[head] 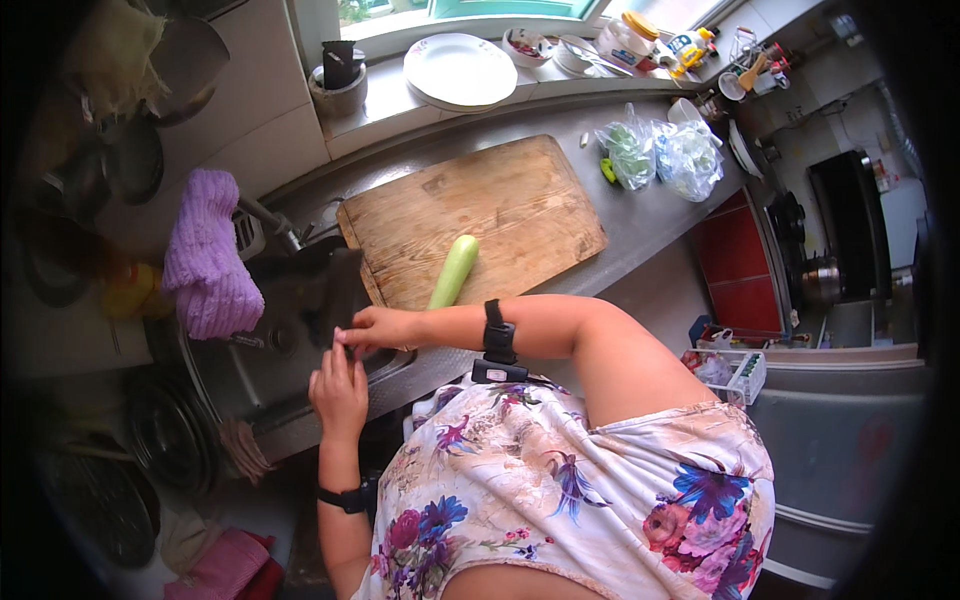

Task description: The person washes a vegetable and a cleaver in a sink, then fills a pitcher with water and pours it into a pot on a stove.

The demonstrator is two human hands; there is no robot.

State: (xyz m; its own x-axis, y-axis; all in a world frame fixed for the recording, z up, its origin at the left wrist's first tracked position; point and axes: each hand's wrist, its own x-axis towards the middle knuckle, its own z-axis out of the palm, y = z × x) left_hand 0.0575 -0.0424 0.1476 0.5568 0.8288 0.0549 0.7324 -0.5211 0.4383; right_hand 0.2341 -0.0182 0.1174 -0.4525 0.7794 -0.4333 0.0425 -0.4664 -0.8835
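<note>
My right hand (384, 330) reaches across my body to the near edge of the steel sink (225, 375). Its fingers are bent together and meet the fingertips of my left hand (339, 390), which points up from below. A dark, blurred patch lies just beyond the fingers over the basin; I cannot tell whether it is a held thing or shadow. Close to my right wrist, a pale green zucchini-like squash (455, 271) rests on a wooden cutting board (480, 202), its lower end hidden behind my forearm.
A purple cloth (210, 255) hangs by the faucet (274, 221). Plastic bags of greens (631, 154) and a green pepper (607, 170) lie right of the board on the steel counter (637, 217). Plates (460, 71) and bowls (527, 49) line the windowsill. Pot lids (169, 431) stand left.
</note>
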